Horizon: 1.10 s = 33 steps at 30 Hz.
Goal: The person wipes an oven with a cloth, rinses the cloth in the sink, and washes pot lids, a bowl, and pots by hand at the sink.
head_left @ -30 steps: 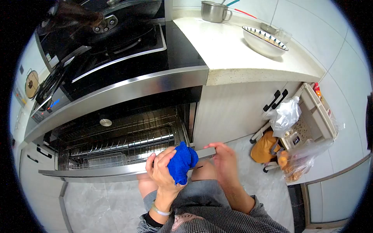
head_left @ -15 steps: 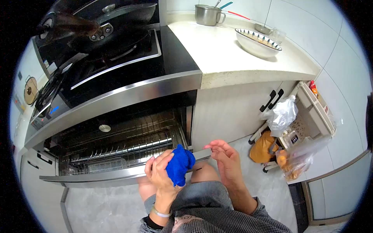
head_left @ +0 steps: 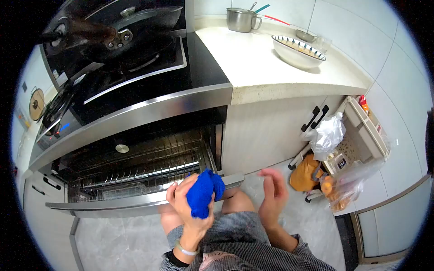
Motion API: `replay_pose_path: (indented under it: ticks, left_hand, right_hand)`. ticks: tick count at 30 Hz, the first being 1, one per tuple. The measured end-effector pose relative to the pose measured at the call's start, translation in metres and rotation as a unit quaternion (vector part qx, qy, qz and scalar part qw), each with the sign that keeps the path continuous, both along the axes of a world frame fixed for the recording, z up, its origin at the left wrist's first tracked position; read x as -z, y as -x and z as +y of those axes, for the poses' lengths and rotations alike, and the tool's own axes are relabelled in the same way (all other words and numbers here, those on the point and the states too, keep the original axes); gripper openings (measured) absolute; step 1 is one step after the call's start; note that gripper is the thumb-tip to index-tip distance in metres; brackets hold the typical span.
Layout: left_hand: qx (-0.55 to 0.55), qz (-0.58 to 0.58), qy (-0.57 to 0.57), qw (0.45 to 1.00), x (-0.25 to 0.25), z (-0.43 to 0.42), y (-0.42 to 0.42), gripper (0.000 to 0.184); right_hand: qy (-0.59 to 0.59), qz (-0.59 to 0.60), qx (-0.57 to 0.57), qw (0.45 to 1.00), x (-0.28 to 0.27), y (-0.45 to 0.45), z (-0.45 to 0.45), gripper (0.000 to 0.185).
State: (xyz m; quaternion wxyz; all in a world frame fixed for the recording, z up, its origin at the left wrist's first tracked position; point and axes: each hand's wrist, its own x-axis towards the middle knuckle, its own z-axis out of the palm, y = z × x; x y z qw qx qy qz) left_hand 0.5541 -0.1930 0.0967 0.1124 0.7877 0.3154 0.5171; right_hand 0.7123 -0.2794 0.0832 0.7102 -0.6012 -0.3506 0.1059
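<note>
My left hand (head_left: 184, 205) is closed around a bunched blue cloth (head_left: 201, 194), just in front of the drawer's metal front edge (head_left: 158, 202). Behind it the drawer (head_left: 135, 176) below the stove stands pulled out, with wire racks (head_left: 153, 169) inside. To the right of the drawer's end, my right hand (head_left: 273, 198) is raised over the floor. Its fingers are curved and apart, slightly blurred, and hold nothing.
Above the drawer, a wok with a wooden handle (head_left: 86, 36) sits on the black stove (head_left: 203, 67). The counter (head_left: 217, 40) bears a patterned bowl (head_left: 298, 56) and a steel pot (head_left: 240, 20). At right stands a storage cart (head_left: 373, 131) with plastic bags (head_left: 327, 135).
My right hand has moved a little to the right, away from the drawer's end. The blue cloth, still in my left hand, has shifted slightly left and turned.
</note>
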Motion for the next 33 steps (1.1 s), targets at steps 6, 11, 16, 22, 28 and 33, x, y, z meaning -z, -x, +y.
replay_pose_path:
  ticks: [6,11,16,22,28,33]
  left_hand:
    - [0.335,0.074,0.107,0.933,-0.018,-0.04,-0.024,0.069]
    - [0.077,0.145,-0.027,0.986,-0.03,-0.015,-0.001,0.054]
    - [-0.058,0.181,-0.054,0.98,-0.019,0.016,-0.012,0.01]
    - [-0.069,0.18,-0.057,0.979,-0.016,0.017,-0.012,0.01]
    - [-0.076,0.164,-0.074,0.981,-0.013,0.017,-0.011,0.014]
    - [-0.085,0.152,-0.101,0.98,-0.01,0.019,-0.012,0.014]
  right_hand:
    - [-0.066,-0.123,-0.093,0.986,-0.011,0.031,-0.031,0.054]
    - [-0.183,0.146,-0.04,0.971,-0.015,-0.006,-0.009,0.035]
    - [0.017,-0.183,-0.086,0.979,-0.013,0.015,0.033,0.041]
    - [-0.005,-0.071,-0.037,0.997,-0.002,0.02,0.05,0.032]
    - [0.015,0.244,-0.136,0.96,0.003,-0.043,0.058,0.029]
    - [-0.154,0.331,-0.158,0.918,-0.003,-0.024,0.02,0.036]
